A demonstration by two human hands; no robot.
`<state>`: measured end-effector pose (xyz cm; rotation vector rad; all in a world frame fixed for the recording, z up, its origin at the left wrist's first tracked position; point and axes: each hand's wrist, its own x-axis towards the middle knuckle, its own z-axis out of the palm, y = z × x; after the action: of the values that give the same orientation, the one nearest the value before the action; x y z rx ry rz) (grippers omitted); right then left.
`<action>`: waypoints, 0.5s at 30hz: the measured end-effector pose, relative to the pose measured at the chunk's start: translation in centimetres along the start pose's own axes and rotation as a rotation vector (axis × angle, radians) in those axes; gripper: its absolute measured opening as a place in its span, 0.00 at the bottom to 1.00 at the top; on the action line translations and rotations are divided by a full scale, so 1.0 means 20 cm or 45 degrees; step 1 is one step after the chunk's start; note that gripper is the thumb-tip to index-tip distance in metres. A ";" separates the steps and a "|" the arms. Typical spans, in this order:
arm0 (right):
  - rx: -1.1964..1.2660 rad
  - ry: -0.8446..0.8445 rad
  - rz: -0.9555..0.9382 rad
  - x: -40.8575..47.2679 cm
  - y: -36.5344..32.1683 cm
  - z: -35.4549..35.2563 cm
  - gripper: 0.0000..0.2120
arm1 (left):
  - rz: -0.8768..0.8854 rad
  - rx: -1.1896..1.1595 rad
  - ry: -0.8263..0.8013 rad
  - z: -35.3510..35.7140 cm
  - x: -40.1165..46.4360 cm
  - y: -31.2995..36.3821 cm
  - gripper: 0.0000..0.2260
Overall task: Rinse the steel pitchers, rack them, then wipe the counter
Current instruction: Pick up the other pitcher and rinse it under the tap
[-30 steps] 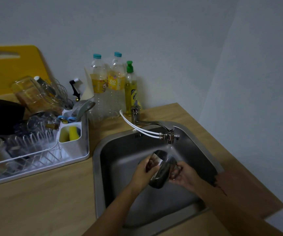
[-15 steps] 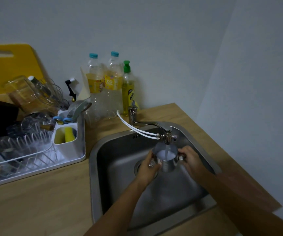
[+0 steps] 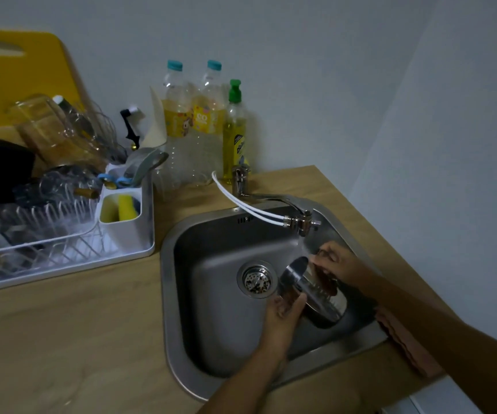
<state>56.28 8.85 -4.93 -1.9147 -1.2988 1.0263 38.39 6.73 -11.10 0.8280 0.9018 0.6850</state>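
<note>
Light wooden worktop (image 3: 62,339): inset steel sink (image 3: 211,294) under the left hand (image 3: 283,312); white dish rack (image 3: 133,234) far left of it; two clear plastic bottles (image 3: 190,127) and a yellow soap bottle (image 3: 234,138) beyond it; folded pinkish cloth (image 3: 408,345) right.

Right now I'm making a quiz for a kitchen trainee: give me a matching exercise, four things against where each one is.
Things:
1. steel pitcher
2. yellow sponge
3. dish soap bottle
4. strainer

Places:
A. at the wall behind the tap
B. in the sink floor
C. held in both hands over the sink
D. in the white caddy on the rack

Pairs: 1-C, 2-D, 3-A, 4-B
</note>
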 end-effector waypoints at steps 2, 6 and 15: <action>-0.098 -0.040 -0.019 0.01 -0.03 0.00 0.09 | -0.026 -0.068 0.004 0.02 -0.02 -0.02 0.13; -0.290 -0.051 -0.029 0.04 -0.09 -0.01 0.13 | -0.087 -0.186 -0.022 0.05 -0.03 -0.03 0.11; -0.669 -0.128 -0.010 0.13 -0.18 -0.01 0.20 | -0.152 -0.190 -0.056 0.05 -0.05 -0.01 0.12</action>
<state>55.25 12.55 -2.61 -2.2523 -1.7653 0.8394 38.81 5.53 -10.43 0.6493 0.8426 0.6193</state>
